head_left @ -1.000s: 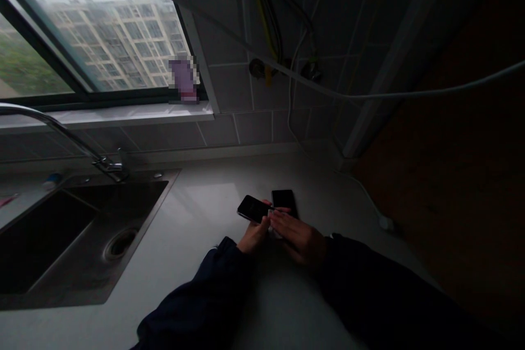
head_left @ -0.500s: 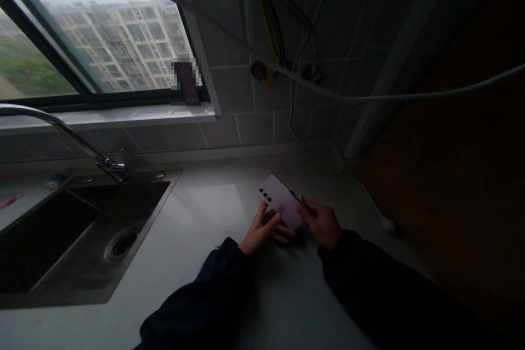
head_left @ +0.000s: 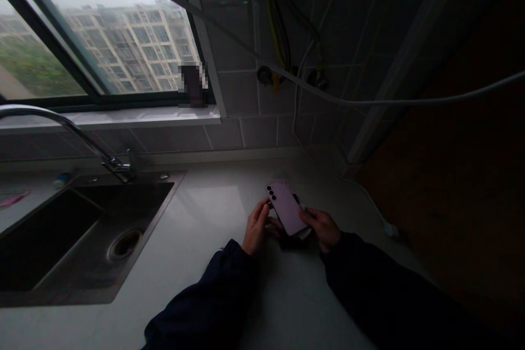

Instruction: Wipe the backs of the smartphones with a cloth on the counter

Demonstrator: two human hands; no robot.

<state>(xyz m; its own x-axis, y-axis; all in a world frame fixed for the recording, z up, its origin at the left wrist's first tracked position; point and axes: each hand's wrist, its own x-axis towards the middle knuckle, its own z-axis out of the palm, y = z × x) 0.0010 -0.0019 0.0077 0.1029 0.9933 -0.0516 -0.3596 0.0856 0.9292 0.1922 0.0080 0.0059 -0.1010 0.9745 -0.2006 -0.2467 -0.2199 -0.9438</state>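
A pale pink phone point(head_left: 284, 208) lies back side up, its three camera lenses showing, held between both my hands above the white countertop point(head_left: 213, 213). My left hand point(head_left: 256, 227) grips its left edge with the fingers curled under it. My right hand point(head_left: 322, 227) pinches its lower right corner. Under the pink phone a second, dark phone point(head_left: 292, 240) lies on the counter, mostly hidden. Both my arms are in dark sleeves.
A steel sink point(head_left: 77, 235) with a curved tap point(head_left: 61, 126) fills the left. A window and sill point(head_left: 123, 116) run along the back, with a small blurred object point(head_left: 193, 85) on the sill. Cables hang down the tiled wall point(head_left: 295, 82). A dark wooden panel point(head_left: 463, 147) stands at right.
One second ago my left hand held a phone screen up beside a dark phone on the counter. It has been flipped back side up and now rests over the dark phone, held by both hands.
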